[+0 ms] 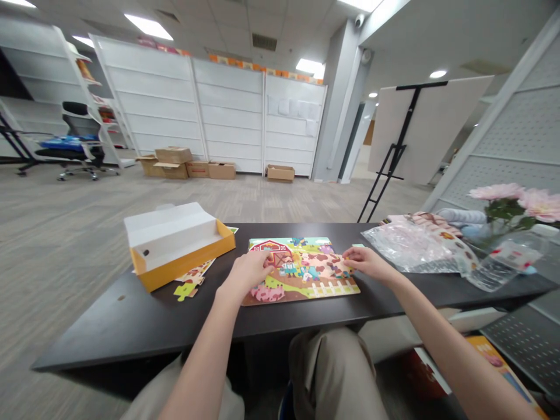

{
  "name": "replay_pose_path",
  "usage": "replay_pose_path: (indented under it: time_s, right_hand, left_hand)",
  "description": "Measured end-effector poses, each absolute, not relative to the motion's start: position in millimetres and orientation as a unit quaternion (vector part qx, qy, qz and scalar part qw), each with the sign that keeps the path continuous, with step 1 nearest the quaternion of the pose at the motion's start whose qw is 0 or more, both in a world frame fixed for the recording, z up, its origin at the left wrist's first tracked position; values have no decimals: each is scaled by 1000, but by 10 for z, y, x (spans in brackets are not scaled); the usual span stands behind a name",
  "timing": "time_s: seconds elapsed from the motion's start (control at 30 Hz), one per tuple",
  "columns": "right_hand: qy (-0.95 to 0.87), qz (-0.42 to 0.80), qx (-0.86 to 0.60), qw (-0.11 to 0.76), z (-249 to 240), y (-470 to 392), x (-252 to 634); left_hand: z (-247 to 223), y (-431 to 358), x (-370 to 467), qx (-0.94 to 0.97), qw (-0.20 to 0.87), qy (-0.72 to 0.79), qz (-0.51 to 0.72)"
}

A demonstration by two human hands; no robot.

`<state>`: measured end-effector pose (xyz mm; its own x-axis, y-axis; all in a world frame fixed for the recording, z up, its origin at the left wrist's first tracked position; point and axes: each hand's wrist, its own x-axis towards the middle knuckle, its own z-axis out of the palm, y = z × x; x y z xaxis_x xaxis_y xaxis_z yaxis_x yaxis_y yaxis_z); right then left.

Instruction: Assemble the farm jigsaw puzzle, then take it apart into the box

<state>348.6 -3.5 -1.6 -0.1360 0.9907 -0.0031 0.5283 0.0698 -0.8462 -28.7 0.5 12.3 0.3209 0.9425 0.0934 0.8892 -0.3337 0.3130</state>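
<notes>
A farm-picture jigsaw puzzle (301, 285) lies flat on the dark table, showing a red barn, a white fence and animals. My left hand (250, 271) is over its left side beside the barn, fingers curled; whatever they grip, if anything, is hidden. At the right edge, the fingertips of my right hand (370, 262) pinch the end of a brown-spotted cow puzzle piece (324, 265) lying across the picture. A pink pig piece (266, 293) shows at the lower left of the picture. Loose puzzle pieces (186, 290) lie to the left, partly under a yellow box.
The open yellow box (184, 262) with a white lid stands on the table's left. Clear plastic packaging (406, 242), a tipped plastic bottle (503, 262) and pink flowers (540, 204) occupy the right end. My knees are under the front edge (301, 329).
</notes>
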Motion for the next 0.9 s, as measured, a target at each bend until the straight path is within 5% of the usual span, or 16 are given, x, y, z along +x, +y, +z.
replay_pose_path:
  time_s: [0.9]
  right_hand:
    - [-747,180,-610,195,-103,-13,3496]
  left_hand:
    - [119,-41,-624,794,105,587,115]
